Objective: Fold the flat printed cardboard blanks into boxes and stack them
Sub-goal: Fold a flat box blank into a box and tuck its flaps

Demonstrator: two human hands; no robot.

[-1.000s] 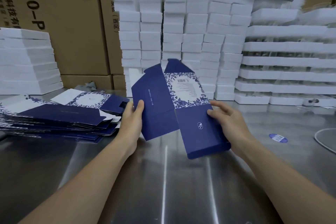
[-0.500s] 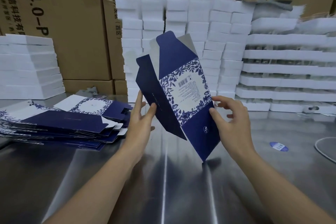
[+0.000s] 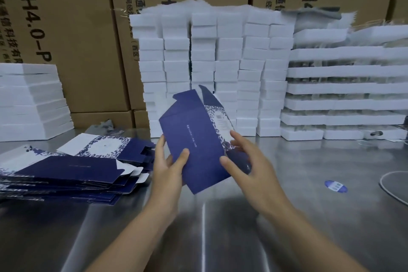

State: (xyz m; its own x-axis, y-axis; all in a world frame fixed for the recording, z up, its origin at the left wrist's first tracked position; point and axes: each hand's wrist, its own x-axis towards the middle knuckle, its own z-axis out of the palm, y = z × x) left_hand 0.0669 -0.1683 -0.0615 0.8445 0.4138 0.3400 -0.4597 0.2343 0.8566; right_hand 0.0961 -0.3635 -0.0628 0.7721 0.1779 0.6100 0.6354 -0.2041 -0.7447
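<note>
A navy cardboard blank (image 3: 196,137) with a white-and-blue leaf panel is held above the steel table (image 3: 220,227), partly squared into a sleeve and tilted, its open flaps pointing up. My left hand (image 3: 167,168) grips its lower left edge, thumb on the navy face and fingers behind. My right hand (image 3: 247,165) pinches its right side, thumb on the navy face and fingers on the printed panel. A pile of flat printed blanks (image 3: 72,170) lies on the table to the left.
White foam blocks (image 3: 212,68) are stacked in columns behind the blank, with white trays (image 3: 344,95) at the right and more white slabs (image 3: 28,101) at far left. Brown cartons (image 3: 84,28) line the back. A blue sticker (image 3: 335,186) and a cable (image 3: 390,185) lie at right.
The blank has come down from an upright flat spread and swung so its navy side faces me, closing into a sleeve. Both hands shifted closer together on it.
</note>
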